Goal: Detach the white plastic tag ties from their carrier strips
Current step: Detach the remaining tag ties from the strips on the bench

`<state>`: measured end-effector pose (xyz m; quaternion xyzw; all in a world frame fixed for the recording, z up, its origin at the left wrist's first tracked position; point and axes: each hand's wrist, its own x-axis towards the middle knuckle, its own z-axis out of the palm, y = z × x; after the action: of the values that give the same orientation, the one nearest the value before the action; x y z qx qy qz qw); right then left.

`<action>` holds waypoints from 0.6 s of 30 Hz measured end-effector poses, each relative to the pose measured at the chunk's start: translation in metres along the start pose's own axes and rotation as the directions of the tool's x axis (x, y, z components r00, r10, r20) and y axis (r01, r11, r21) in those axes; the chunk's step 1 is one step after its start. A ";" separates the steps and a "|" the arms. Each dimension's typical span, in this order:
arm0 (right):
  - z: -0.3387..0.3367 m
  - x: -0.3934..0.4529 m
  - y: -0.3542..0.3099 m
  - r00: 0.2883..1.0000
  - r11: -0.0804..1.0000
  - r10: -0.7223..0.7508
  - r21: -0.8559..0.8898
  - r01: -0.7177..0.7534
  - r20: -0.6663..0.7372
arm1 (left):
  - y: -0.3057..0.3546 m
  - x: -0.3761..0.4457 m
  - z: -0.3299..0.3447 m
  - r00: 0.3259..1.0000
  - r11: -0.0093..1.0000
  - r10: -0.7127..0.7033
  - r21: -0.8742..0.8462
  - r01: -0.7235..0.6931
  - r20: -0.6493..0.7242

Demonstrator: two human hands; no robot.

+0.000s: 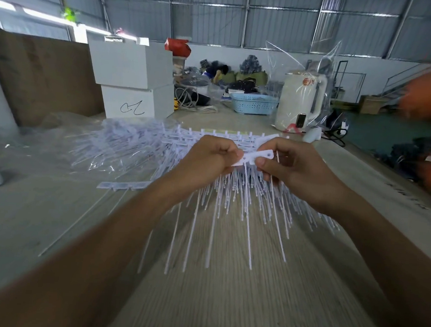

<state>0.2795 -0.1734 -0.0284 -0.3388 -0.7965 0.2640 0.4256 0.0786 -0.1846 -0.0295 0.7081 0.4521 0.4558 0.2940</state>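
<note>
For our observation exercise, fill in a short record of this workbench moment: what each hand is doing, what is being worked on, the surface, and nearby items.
left hand: pinches one end of the carrier strip
right hand: grips the strip's other end
tag ties: white, hanging down from the held strip
surface: pale wood-grain table
spare strip: lies flat on the table, left of the hands
behind hands: heap of ties in clear bag
further back: blue basket, white boxes

head cam: up on the person's head, wide-angle, facing forward and down, close over the table [226, 291]
other views: none
</note>
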 end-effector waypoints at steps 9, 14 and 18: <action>-0.002 0.004 -0.005 0.926 0.778 -0.355 -0.510 0.368 0.127 | -0.007 0.012 -0.006 0.977 0.964 -0.178 -0.179 0.198 0.120; -0.002 0.006 0.002 0.965 0.869 -0.243 -0.420 0.261 0.097 | -0.007 0.010 -0.010 0.981 0.979 -0.130 -0.137 0.150 0.144; 0.000 0.008 0.010 0.998 0.975 -0.059 -0.214 0.057 -0.003 | -0.007 0.006 -0.010 0.988 0.996 -0.084 -0.024 0.088 0.132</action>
<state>0.2793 -0.1615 -0.0315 -0.3604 -0.8278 0.1625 0.3980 0.0676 -0.1763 -0.0289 0.7117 0.4553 0.4019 0.3531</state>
